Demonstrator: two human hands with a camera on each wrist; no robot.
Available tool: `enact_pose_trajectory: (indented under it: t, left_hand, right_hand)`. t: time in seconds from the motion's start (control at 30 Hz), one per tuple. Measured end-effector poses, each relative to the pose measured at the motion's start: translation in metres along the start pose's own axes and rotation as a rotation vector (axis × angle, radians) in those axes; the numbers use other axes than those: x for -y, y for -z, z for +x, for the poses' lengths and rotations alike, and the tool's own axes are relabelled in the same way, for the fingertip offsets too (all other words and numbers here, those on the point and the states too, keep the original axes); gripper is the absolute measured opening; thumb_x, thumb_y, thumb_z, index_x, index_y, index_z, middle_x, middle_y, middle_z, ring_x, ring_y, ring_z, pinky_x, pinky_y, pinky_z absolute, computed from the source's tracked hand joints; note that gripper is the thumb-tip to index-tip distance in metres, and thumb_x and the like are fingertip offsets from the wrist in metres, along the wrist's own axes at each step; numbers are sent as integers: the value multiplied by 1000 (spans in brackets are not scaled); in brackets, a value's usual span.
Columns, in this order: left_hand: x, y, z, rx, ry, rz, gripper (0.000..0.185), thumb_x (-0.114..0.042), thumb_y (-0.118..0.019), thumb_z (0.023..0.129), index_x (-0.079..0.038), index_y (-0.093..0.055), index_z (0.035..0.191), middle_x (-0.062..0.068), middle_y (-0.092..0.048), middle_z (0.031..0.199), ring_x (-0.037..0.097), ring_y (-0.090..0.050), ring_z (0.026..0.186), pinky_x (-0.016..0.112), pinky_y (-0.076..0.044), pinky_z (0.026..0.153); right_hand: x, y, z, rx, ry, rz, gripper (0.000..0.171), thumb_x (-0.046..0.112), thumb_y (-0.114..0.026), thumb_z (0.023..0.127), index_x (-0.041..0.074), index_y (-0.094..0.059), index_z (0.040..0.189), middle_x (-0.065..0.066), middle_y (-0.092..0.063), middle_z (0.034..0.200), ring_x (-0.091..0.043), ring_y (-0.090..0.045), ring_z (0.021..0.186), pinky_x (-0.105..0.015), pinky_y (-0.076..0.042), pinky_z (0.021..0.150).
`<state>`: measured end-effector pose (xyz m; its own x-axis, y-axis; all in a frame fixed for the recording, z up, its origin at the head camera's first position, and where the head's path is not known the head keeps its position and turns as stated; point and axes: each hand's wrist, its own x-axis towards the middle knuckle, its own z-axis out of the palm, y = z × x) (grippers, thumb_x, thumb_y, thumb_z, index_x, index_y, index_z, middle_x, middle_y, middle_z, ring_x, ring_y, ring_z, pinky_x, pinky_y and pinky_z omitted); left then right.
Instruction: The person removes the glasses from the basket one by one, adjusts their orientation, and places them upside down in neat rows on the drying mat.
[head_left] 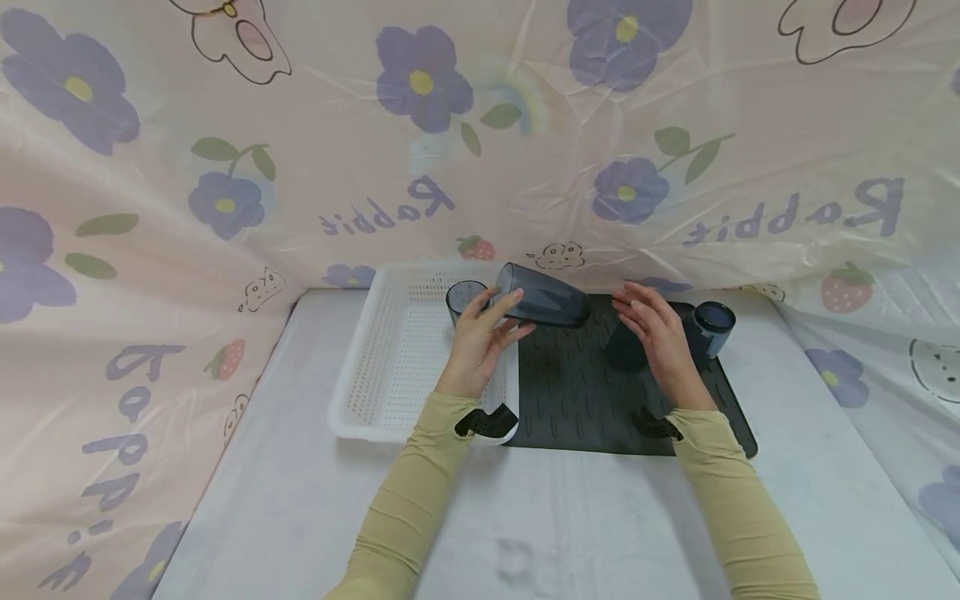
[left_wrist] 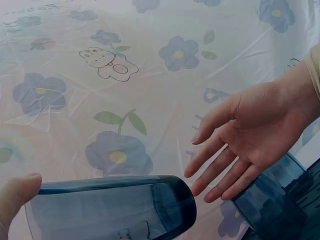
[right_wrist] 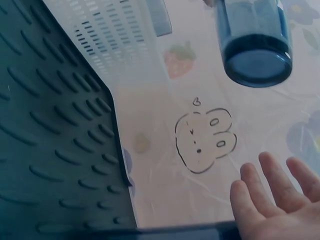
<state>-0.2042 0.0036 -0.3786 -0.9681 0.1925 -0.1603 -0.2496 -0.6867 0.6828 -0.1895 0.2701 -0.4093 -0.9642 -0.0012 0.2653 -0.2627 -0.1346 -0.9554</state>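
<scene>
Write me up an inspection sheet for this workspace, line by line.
Surface: white table, with a dark ridged mat on it beside a white perforated basket.
Job's things: held tumbler of dark see-through material, tilted on its side above the table; basket tumbler in the basket; mat tumbler standing at the mat's right side.
Clutter: nothing seen.
Grippers: left hand holds the held tumbler; right hand has its fingers extended, apart from that tumbler.
Cables: nothing seen.
Surroundings: wrinkled sheet printed with flowers, strawberries and lettering, at the back and both sides.
</scene>
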Motion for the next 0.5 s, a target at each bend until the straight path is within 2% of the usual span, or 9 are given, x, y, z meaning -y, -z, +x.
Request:
enact_pose_trajectory:
  t: [0.13,0.27,0.5]
  left_hand:
    - [1,-1,-1,-8,6,1,75,-7,-80,79,-13,-40,142,15,-33,135,27,-38,95,45,-53,86]
    - [1,-1,-2,-17,9,2,77,-7,-80,79,-13,-39,143,13,-32,137,27,-37,97,44,-54,86]
    - [4,-2,-4,-2,9,6,66,-5,-78,80,-12,-45,137,13,-35,128,24,-37,90,45,-53,86]
  right_hand:
    - [-2,-5,-1,29,-28,30,41,24,-44,104,4,-43,140,-23,-44,138,-32,-42,129,-37,-35,108]
    - [-5,-9,-2,61,-53,69,42,23,-40,105,3,-40,142,-25,-41,141,-34,-40,131,-38,-33,109]
    - [-10,-15,-2,78,-101,106,44,24,-36,106,4,-36,145,-12,-48,136,-21,-48,122,-40,-32,110]
